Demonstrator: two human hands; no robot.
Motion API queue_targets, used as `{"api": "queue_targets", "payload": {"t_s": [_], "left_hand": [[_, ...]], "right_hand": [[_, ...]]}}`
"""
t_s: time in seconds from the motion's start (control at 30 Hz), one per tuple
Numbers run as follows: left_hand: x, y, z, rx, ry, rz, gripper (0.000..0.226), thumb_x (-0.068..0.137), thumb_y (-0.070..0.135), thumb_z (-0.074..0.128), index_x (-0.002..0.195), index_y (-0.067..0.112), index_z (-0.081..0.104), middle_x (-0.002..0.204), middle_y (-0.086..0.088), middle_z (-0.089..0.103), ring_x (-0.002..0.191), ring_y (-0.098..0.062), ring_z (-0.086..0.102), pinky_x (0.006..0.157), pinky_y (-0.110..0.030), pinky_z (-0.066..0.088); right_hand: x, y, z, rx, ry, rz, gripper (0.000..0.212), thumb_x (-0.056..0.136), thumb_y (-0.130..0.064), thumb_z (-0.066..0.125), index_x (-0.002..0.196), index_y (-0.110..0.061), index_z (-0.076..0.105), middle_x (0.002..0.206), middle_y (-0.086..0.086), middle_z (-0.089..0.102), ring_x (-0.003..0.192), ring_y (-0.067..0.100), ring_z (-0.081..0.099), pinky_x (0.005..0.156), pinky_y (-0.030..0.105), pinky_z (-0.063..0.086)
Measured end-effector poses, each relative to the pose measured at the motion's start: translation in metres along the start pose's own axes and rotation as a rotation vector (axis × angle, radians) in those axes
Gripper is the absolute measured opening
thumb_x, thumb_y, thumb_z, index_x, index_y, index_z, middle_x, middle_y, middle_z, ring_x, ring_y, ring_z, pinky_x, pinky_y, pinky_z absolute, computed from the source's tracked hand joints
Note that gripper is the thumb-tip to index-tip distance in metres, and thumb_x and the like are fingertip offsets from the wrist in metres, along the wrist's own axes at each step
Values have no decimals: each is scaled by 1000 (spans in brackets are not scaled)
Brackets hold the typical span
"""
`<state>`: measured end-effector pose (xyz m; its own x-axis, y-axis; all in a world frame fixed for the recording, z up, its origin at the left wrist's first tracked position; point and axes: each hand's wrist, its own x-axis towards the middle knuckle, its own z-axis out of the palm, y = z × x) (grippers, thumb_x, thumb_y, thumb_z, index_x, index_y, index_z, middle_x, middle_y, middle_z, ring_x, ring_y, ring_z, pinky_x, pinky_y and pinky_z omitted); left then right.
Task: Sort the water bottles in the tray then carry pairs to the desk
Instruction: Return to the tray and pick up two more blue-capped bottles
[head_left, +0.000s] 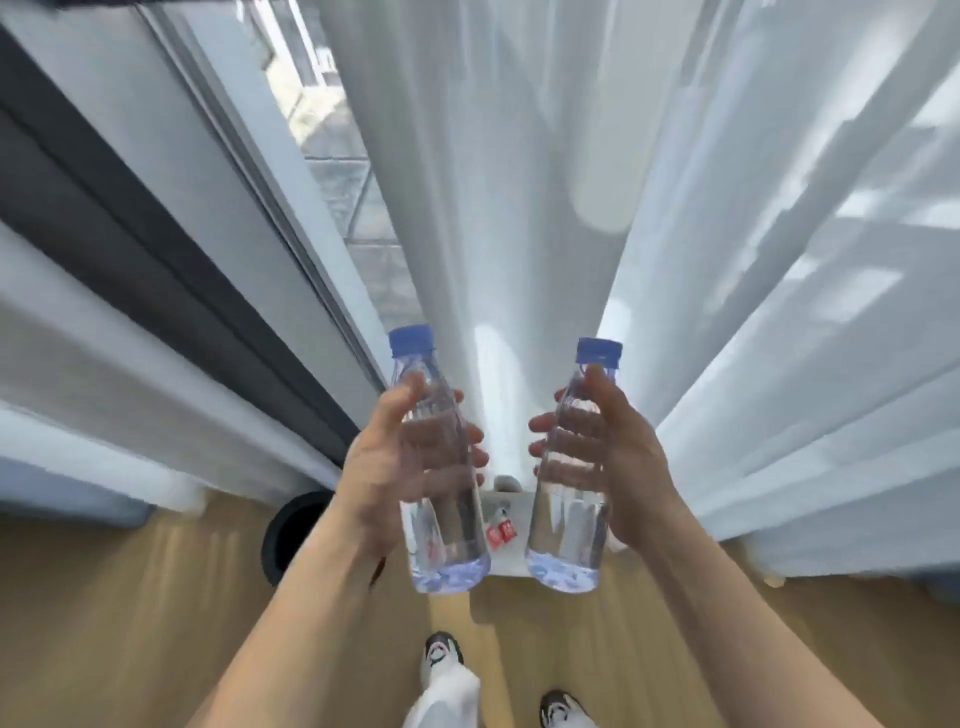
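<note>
You've got a clear water bottle in each hand, both upright and held out in front of you at about the same height, well apart from each other. The left bottle (441, 467) has a blue screw cap, a ribbed clear body and water almost up to the shoulder; its base tints bluish. The right bottle (574, 467) is the same kind: blue cap, clear ribbed wall, bluish base. Your left hand (382, 467) wraps the left bottle round the middle, thumb on the near side, fingertips curling round the far side: that grip is closed firmly on it. Your right hand (623, 457) mirrors it, thumb up along the neck side, fingers hooked round the far wall, grip closed on the right bottle.

Around you: white sheer curtains (727, 234) hang straight ahead and to the right, with a strip of window (337, 171) showing between them and a dark frame (130, 234) running down the left. The floor (130, 623) is light wood. A black round bin (291, 535) stands on it just left of your left forearm. Between the two bottles, lower down, a white tray or box (506, 525) shows, partly hidden by both bottles, with two small red tags (501, 532) on it; their writing is too blurred to read. Your shoes (441, 654) and white trouser legs show at the bottom. Neither bottle shows a label I can read.
</note>
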<state>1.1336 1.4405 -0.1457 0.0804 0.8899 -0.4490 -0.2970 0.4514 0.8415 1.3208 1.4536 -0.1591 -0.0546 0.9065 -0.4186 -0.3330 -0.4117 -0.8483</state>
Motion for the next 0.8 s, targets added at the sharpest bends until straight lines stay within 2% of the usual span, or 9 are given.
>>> {"api": "queue_targets", "payload": {"t_s": [0.07, 0.23, 0.37, 0.5, 0.63, 0.7, 0.8], "left_hand": [[-30, 23, 0, -2, 48, 85, 56, 57, 59, 64, 90, 13, 68, 76, -14, 66, 63, -29, 65, 69, -38, 51], [-114, 35, -8, -105, 182, 218, 49, 60, 52, 67, 85, 10, 65, 73, -14, 65, 61, -28, 64, 62, -35, 54], [-176, 22, -24, -108, 370, 319, 50, 59, 56, 69, 82, 12, 68, 75, -15, 66, 63, -30, 63, 69, -39, 52], [-250, 5, -50, -155, 591, 400, 56, 52, 61, 72, 83, 14, 71, 77, -14, 69, 65, -31, 65, 77, -45, 50], [-336, -10, -82, -219, 798, 526, 50, 55, 59, 69, 78, 15, 71, 73, -13, 69, 61, -28, 65, 68, -38, 52], [-383, -20, -100, -266, 877, 565, 48, 55, 57, 70, 76, 14, 72, 72, -13, 68, 61, -28, 64, 64, -35, 53], [-454, -42, -130, -340, 974, 608, 44, 54, 55, 68, 70, 14, 72, 67, -11, 67, 57, -25, 63, 59, -31, 53]], "right_hand": [[-11, -23, 22, -94, -128, -42, 43, 69, -54, 57, 85, -15, 62, 65, 5, 69, 59, 23, 67, 55, 32, 55], [-50, -49, 65, -213, -420, -39, 36, 81, -50, 55, 84, -15, 62, 64, 6, 67, 60, 24, 65, 61, 35, 55], [-89, -48, 109, -300, -675, -18, 43, 66, -56, 60, 82, -17, 62, 61, 4, 68, 58, 20, 66, 59, 34, 56], [-139, -25, 166, -355, -894, 20, 45, 68, -58, 63, 87, -16, 63, 65, 3, 68, 60, 17, 67, 54, 32, 55], [-205, 14, 230, -456, -1117, 15, 46, 67, -60, 57, 86, -19, 63, 68, 5, 69, 69, 24, 67, 62, 39, 57], [-244, 37, 259, -476, -1220, 51, 47, 63, -61, 58, 81, -18, 64, 67, 6, 69, 64, 23, 66, 65, 38, 57], [-306, 79, 298, -498, -1339, 102, 47, 64, -62, 63, 79, -17, 65, 64, 6, 69, 59, 23, 66, 61, 34, 54]]}}
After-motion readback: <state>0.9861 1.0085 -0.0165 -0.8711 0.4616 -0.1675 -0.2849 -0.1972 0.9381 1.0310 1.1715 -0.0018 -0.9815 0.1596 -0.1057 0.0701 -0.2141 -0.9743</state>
